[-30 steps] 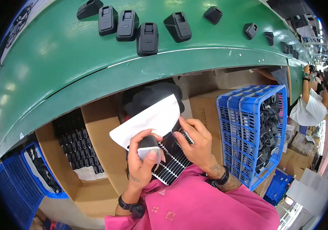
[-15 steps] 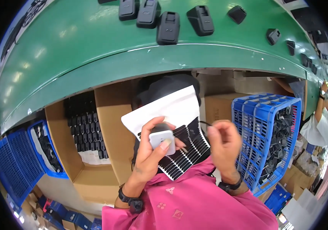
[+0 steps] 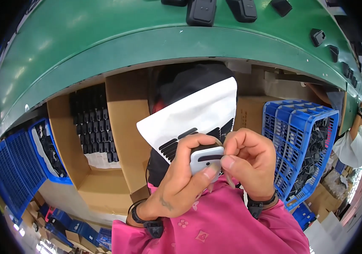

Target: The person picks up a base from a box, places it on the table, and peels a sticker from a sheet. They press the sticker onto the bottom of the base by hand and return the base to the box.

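My left hand [image 3: 176,186] grips a small device [image 3: 198,166] with a pale grey face and a dark side. Across the upper part of that face lies a narrow black adhesive strip [image 3: 208,158]. At the strip's right end, the thumb and fingertips of my right hand [image 3: 253,163] are pinched together, touching it. Below the strip is a small dark dot. Beneath both hands a white backing sheet [image 3: 189,111] with rows of black strips rests on my lap, its lower part hidden by the hands.
Several black charging docks [image 3: 201,12] stand on the green bench [image 3: 104,55]. To the left, a cardboard box [image 3: 100,192] holds rows of black parts, with a blue crate beyond it. At right stands a blue crate [image 3: 280,139] of dark parts; another person's arm [image 3: 355,125] shows farther off.
My right hand has brought the black strip leftward from beside the sheet onto the device's face. The left hand has shifted right and turned the device. The view has moved slightly.
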A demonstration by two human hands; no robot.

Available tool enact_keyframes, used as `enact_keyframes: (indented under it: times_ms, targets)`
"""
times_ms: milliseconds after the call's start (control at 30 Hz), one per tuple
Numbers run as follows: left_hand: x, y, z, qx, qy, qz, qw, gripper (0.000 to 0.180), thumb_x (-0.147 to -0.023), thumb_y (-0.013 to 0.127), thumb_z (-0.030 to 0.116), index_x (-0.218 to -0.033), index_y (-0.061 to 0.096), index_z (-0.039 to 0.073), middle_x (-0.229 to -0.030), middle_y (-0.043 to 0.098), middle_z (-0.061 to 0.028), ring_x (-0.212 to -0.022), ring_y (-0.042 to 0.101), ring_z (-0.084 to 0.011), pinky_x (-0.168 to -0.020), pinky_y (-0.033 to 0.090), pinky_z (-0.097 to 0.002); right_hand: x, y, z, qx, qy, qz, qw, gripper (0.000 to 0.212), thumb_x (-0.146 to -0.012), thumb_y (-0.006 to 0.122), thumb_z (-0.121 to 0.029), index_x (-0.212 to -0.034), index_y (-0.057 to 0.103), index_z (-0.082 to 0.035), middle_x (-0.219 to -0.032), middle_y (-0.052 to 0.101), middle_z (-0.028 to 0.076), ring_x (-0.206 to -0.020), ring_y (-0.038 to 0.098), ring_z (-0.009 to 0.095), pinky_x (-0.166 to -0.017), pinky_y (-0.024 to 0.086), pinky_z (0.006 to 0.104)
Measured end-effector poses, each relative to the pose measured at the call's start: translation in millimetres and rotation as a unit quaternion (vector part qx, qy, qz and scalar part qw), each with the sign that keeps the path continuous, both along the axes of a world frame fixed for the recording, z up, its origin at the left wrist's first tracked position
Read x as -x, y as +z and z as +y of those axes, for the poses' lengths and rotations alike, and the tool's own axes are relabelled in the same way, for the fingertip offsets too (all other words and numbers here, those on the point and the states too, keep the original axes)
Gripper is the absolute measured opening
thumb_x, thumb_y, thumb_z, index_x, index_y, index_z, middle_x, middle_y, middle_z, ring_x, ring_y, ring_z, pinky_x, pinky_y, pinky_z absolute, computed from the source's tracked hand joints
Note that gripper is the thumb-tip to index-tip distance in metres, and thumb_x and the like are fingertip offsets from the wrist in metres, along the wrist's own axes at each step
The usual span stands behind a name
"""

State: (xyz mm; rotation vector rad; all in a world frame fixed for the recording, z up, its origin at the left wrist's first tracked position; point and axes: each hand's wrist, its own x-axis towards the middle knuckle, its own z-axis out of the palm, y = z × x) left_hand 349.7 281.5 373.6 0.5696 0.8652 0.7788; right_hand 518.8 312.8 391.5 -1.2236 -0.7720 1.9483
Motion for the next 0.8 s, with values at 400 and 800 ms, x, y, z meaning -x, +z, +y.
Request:
enact_keyframes:
  times_ms: [400,800]
  targets:
    - [3.0,0.8,0.4,-0.002,-0.016,0.084,0.996,0.04,-0.089,0.051,0.012,-0.124,0.036,-0.001,-0.114,0.044,-0.0163,-0.101,0.048,-0.0239,-0.089,0.039,-0.0332,4.4,0.5,1.9,-0.001,0.001,-0.028,1.0,0.007,-0.083,0.059,0.006,-0.088,0.054,0.004,-0.072,0.058,0.002,-0.058,0.053,0.003,-0.051,0.041,0.0169]
    - [3.3,1.9,0.2,-0.002,-0.015,0.095,0.995,0.038,-0.091,0.051,0.015,-0.122,0.037,-0.002,-0.113,0.044,-0.017,-0.101,0.049,-0.024,-0.089,0.039,-0.033,4.4,0.8,1.5,0.017,0.019,-0.049,0.998,0.009,-0.083,0.062,0.004,-0.089,0.055,0.003,-0.074,0.058,0.0,-0.063,0.052,0.002,-0.055,0.04,0.0163]
